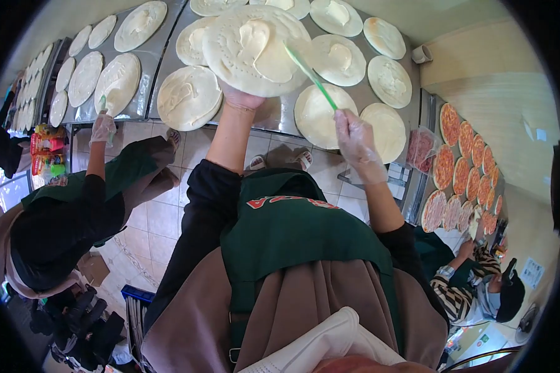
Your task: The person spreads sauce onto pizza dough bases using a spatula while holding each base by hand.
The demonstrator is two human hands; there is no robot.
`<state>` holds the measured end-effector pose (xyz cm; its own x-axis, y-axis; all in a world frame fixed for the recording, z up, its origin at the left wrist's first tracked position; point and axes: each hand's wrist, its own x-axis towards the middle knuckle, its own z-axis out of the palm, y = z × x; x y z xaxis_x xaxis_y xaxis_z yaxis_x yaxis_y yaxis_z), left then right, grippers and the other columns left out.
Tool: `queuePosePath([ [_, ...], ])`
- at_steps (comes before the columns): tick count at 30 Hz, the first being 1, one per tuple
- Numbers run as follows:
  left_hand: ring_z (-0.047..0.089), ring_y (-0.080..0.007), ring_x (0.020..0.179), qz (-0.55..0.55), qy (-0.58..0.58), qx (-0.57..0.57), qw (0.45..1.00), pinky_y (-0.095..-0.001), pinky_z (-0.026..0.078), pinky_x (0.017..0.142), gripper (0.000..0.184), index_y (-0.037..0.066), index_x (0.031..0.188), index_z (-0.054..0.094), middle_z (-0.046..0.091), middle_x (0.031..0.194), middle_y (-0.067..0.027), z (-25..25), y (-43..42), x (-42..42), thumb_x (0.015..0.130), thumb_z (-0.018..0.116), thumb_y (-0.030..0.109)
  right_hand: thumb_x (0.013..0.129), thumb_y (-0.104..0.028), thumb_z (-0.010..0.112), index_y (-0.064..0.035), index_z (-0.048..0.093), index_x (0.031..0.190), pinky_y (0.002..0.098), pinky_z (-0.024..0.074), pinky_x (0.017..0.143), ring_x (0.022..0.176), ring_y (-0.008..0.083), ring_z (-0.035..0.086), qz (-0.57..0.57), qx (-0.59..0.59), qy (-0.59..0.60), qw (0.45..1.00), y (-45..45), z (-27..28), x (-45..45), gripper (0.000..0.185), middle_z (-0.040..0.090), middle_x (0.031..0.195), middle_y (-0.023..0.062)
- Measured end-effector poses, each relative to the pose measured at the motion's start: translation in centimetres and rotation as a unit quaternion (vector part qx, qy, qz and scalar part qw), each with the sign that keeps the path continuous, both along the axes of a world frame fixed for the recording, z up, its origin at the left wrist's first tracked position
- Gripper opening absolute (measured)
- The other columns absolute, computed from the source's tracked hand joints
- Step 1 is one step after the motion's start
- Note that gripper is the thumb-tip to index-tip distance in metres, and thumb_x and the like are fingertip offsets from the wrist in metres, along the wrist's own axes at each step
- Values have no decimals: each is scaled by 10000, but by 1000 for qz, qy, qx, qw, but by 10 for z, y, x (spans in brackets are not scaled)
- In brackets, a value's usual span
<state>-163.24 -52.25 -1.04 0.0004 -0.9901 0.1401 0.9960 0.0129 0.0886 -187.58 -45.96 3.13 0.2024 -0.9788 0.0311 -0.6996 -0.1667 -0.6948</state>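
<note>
My left hand (241, 99) holds up a round pizza base (225, 57) from underneath, most of its fingers hidden below the dough. A thick pale cream spread (253, 38) lies on top of the base. My right hand (356, 138), in a clear plastic glove, is closed around the green handle of a spatula (325, 93). The spatula's pale blade touches the spread on the right side of the base. Just below it on the metal table (274, 118) lies another pizza base (317, 115). A further base with cream (190, 98) lies left of my left hand.
Several more bases (338, 60) cover the table. On the left, a co-worker's gloved hand (103, 127) works on a base (117, 84). To the right stand a tub of pinkish topping (422, 149) and several red-topped pizzas (443, 166), with another person (479, 280) beside them. A cup (422, 54) sits at the back corner.
</note>
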Motion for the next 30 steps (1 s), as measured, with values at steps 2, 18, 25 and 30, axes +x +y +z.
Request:
queuePosePath([
  [2,383,-337,1302,-37,89,-57,994,-528,318,1073,648,134,1406,365,394,1432,-117,-7,-8,2,917,347,559,961,-229,466,-17,568,894,453,429,554,621,416,571,51,-29,43,997,13,-14,2,245,567,657,226],
  [18,409,-324,1278,58,27,-28,998,-524,337,1061,604,131,1407,353,417,1405,-97,-2,-4,-9,927,375,498,967,-275,441,-22,551,885,477,441,588,681,437,571,26,10,17,999,42,-5,16,288,585,708,231],
  [25,425,-315,1266,48,-2,-56,997,-497,352,1053,623,128,1406,360,426,1399,-91,14,11,-15,913,375,509,972,-224,472,-18,599,868,344,410,510,513,179,476,52,15,-83,995,39,20,14,264,510,579,128],
  [30,422,-312,1269,73,-45,12,996,-502,358,1047,621,132,1398,369,430,1392,-101,27,15,-29,913,371,520,971,-234,454,-17,572,876,454,429,540,614,452,542,-35,-41,-41,998,15,6,16,266,549,641,254],
])
